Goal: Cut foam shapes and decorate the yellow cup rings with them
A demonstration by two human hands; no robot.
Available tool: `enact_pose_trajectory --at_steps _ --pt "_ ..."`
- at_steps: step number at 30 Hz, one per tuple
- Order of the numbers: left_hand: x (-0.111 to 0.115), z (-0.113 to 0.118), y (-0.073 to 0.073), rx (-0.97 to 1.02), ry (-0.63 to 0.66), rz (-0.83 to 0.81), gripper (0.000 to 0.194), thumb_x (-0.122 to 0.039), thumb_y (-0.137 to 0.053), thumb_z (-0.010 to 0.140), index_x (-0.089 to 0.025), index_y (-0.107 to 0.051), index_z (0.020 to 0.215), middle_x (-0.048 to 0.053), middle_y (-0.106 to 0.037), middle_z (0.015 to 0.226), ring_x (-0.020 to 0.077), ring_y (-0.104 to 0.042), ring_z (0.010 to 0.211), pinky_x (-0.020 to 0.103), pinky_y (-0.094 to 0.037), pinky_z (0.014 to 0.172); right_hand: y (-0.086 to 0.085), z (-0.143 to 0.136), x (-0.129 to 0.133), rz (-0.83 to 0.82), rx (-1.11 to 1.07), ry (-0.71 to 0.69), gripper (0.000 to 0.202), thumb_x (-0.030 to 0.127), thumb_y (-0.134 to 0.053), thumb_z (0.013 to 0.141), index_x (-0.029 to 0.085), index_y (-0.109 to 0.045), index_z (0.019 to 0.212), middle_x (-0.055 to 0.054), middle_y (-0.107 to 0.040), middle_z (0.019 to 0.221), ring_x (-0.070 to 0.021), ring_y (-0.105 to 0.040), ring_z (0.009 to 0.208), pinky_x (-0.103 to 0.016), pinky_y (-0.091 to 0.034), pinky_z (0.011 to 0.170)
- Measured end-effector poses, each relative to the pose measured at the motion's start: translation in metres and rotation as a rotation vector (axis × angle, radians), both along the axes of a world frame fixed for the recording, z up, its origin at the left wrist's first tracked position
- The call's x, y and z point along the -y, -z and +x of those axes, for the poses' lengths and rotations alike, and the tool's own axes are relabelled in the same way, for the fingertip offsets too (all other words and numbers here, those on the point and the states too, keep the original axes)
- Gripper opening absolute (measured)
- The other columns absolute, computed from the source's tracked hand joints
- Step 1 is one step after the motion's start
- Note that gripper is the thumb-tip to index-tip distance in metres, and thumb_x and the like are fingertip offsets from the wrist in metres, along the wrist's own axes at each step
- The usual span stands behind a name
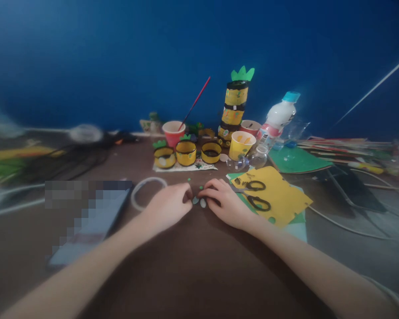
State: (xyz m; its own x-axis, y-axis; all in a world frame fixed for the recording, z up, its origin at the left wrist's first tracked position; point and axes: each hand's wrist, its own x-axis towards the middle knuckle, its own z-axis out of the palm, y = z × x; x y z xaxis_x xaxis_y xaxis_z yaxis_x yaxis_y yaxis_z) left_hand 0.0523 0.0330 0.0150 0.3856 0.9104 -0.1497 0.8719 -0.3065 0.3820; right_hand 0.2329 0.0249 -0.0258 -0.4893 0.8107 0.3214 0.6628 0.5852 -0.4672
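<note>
Over the dark table, my left hand (173, 199) is closed, its thumb and fingers curled together; whatever they pinch is hidden. My right hand (224, 203) faces it with bent fingers somewhat apart, the tips near the tabletop. Between the two lie a small pale oval piece (195, 200) and another pale oval piece (203, 203). A tiny green bit (189, 179) and a second green bit (201, 187) are just beyond. Scissors (261, 203) with black handles rest on yellow sheet material (286, 195), right of my right hand.
Yellow-and-black rings (186, 153) stand ahead on a printed strip, near a stacked yellow-black tower (234, 106) with a green top. A red cup (173, 133) holds a brush. A yellow cup (241, 145) and white bottle (281, 115) stand right; a clear ring (142, 188) lies left.
</note>
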Motion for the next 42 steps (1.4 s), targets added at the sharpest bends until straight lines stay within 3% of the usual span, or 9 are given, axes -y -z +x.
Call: enact_pose_trajectory --at_steps 6,13,21,30,36,42 --pt "-0.003 -0.001 0.011 0.048 0.036 0.056 0.006 -0.022 -0.048 0.070 -0.020 -0.051 0.075 0.000 -0.058 0.073 0.0158 -0.054 0.068 0.026 -0.037 0.058 0.001 0.000 0.000 0.006 -0.001 -0.005 0.028 0.009 -0.044 0.081 0.023 -0.063 0.095 -0.005 -0.054 0.096 -0.0182 -0.045 0.088 -0.034 -0.037 0.077" --pt "0.000 0.002 0.013 0.047 0.013 0.071 0.006 -0.025 -0.049 0.072 -0.020 -0.049 0.076 0.001 -0.057 0.075 0.0170 -0.054 0.071 0.027 -0.038 0.061 0.001 0.000 -0.002 -0.003 -0.067 -0.002 0.030 0.007 -0.043 0.079 0.022 -0.060 0.099 -0.005 -0.054 0.093 -0.0175 -0.047 0.087 -0.033 -0.039 0.078" --pt "0.001 0.004 0.014 0.070 0.006 0.077 0.006 -0.023 -0.048 0.073 -0.018 -0.047 0.076 0.004 -0.057 0.078 0.0191 -0.053 0.077 0.029 -0.040 0.066 0.002 -0.002 0.001 0.122 0.066 0.160 0.032 0.013 -0.042 0.081 0.021 -0.059 0.108 -0.008 -0.055 0.100 -0.0220 -0.043 0.090 -0.039 -0.037 0.081" --pt "0.002 0.004 0.009 0.077 0.000 0.049 0.006 -0.022 -0.047 0.072 -0.018 -0.047 0.076 0.005 -0.056 0.078 0.0201 -0.053 0.079 0.030 -0.041 0.067 0.001 -0.003 0.002 0.092 0.059 0.160 0.033 0.014 -0.044 0.081 0.026 -0.061 0.108 -0.006 -0.055 0.100 -0.0216 -0.043 0.089 -0.039 -0.036 0.080" --pt "0.001 0.002 0.014 0.082 0.012 0.067 0.008 -0.024 -0.048 0.072 -0.018 -0.046 0.076 0.005 -0.056 0.079 0.0203 -0.052 0.079 0.030 -0.040 0.066 -0.004 -0.002 0.006 0.062 -0.029 0.029 0.035 0.013 -0.046 0.081 0.030 -0.061 0.107 -0.004 -0.056 0.100 -0.0198 -0.044 0.090 -0.037 -0.037 0.082" --pt "0.001 0.002 0.015 0.075 0.016 0.077 0.008 -0.025 -0.047 0.073 -0.018 -0.045 0.076 0.004 -0.055 0.076 0.0199 -0.051 0.076 0.030 -0.040 0.064 0.000 0.000 0.003 0.089 -0.043 0.125 0.032 0.010 -0.043 0.080 0.024 -0.064 0.101 -0.005 -0.057 0.094 -0.0194 -0.045 0.087 -0.036 -0.038 0.080"
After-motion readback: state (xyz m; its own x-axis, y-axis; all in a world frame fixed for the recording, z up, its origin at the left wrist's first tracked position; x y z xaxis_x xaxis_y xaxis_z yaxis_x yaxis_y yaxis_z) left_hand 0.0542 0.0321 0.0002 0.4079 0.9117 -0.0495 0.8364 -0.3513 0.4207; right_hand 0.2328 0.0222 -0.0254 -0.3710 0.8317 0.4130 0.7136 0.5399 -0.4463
